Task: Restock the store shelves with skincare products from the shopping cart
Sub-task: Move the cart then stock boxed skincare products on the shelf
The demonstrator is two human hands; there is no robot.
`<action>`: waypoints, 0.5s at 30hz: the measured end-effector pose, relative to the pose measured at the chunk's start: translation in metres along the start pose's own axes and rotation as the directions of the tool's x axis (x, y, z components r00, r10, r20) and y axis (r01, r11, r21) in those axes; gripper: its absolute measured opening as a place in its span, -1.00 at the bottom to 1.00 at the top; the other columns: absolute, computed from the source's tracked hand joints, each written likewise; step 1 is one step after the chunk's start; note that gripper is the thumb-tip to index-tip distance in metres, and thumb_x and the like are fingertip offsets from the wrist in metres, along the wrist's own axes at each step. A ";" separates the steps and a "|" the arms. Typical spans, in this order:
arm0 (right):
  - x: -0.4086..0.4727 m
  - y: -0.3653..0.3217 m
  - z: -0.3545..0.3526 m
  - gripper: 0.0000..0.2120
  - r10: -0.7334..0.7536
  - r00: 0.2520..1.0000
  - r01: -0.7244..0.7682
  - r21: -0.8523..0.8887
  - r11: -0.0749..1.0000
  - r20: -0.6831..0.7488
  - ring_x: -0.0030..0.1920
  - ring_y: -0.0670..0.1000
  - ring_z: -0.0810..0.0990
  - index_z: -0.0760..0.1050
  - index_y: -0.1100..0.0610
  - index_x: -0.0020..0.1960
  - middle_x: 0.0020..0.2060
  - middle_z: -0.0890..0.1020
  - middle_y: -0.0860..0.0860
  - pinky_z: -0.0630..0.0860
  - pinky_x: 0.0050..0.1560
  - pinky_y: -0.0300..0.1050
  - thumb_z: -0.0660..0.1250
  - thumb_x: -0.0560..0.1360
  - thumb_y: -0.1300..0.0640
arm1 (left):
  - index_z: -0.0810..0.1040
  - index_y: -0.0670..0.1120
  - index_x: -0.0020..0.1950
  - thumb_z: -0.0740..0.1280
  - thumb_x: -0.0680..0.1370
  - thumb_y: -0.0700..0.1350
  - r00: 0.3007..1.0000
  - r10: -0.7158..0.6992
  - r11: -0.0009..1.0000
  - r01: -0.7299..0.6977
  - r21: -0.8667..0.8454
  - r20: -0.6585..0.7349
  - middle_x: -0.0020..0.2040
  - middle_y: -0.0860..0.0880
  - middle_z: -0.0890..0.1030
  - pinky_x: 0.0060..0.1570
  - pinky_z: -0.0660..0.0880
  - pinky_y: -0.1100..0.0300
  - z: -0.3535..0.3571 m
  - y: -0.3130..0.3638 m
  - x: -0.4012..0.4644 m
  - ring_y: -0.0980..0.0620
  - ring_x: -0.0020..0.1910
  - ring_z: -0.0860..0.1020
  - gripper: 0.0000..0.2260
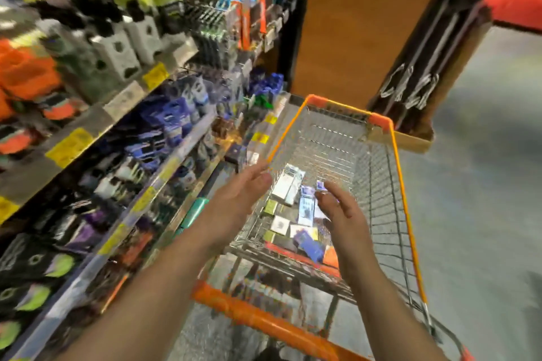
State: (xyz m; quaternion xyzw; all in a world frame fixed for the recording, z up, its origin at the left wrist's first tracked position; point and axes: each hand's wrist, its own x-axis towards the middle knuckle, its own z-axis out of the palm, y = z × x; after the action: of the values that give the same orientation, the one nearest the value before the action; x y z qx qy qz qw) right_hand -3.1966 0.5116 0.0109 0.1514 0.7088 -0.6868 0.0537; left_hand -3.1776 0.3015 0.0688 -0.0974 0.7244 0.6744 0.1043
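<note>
- Cart (401, 173) basket open on top; boxes (293, 214) cover floor at 6 o'clock, far end bare.
- Shelves (123, 114) at 9 o'clock packed w/ products.
- Orange panel (360, 23) at 12.

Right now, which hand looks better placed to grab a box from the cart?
Probably the right hand: it hovers open directly over the boxes in the cart. The left hand, also open, is nearer the cart's shelf-side rim.

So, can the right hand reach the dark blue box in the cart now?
Probably yes. The right hand is open and empty above the cart, and the dark blue box lies uncovered on top of the other boxes, just below it. Nothing blocks the way.
</note>
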 end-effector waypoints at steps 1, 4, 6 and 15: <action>0.011 0.007 -0.008 -0.71 0.022 1.000 -0.021 0.011 1.000 -0.014 0.30 -0.06 0.61 0.60 -0.10 0.33 0.24 0.68 -0.09 0.45 0.44 0.20 0.40 0.62 0.05 | 0.52 0.37 0.27 0.28 0.18 0.60 1.000 -0.022 1.000 0.022 0.018 0.010 0.36 0.16 0.57 0.44 0.39 -0.11 0.008 -0.002 0.010 0.11 0.36 0.50 -0.30; 0.041 0.025 -0.030 -0.72 0.088 0.995 -0.089 -0.009 0.996 -0.048 0.27 -0.08 0.62 0.60 -0.18 0.31 0.23 0.67 -0.14 0.48 0.40 0.17 0.39 0.61 0.00 | 0.55 0.49 0.18 0.27 0.07 0.71 0.998 -0.062 0.997 0.061 0.045 0.024 0.37 0.19 0.57 0.47 0.35 -0.18 0.030 -0.009 0.037 0.08 0.39 0.49 -0.27; 0.060 0.038 -0.041 -0.73 0.127 0.990 -0.130 -0.037 0.991 -0.059 0.26 -0.05 0.62 0.60 -0.21 0.28 0.24 0.66 -0.14 0.51 0.34 0.15 0.40 0.59 -0.06 | 0.55 0.52 0.15 0.25 0.06 0.72 0.996 -0.084 0.994 0.083 0.073 0.020 0.36 0.20 0.57 0.47 0.34 -0.19 0.042 -0.016 0.054 0.06 0.39 0.49 -0.29; 0.135 0.098 -0.053 -0.52 0.368 0.928 -0.373 -0.149 0.916 -0.061 -0.01 -0.03 0.57 0.54 0.10 0.33 0.14 0.60 0.01 0.43 -0.12 -0.13 0.42 0.53 -0.16 | 0.43 0.45 0.40 0.16 0.11 0.75 0.971 -0.232 0.958 0.217 0.186 0.059 0.46 0.24 0.48 0.51 0.29 -0.15 0.070 -0.036 0.095 0.13 0.45 0.42 -0.10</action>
State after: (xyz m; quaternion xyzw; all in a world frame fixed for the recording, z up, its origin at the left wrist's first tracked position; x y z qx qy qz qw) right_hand -3.2891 0.5838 -0.1182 0.2889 0.7202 -0.6036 0.1831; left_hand -3.2569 0.3689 0.0025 -0.1421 0.7612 0.5942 0.2174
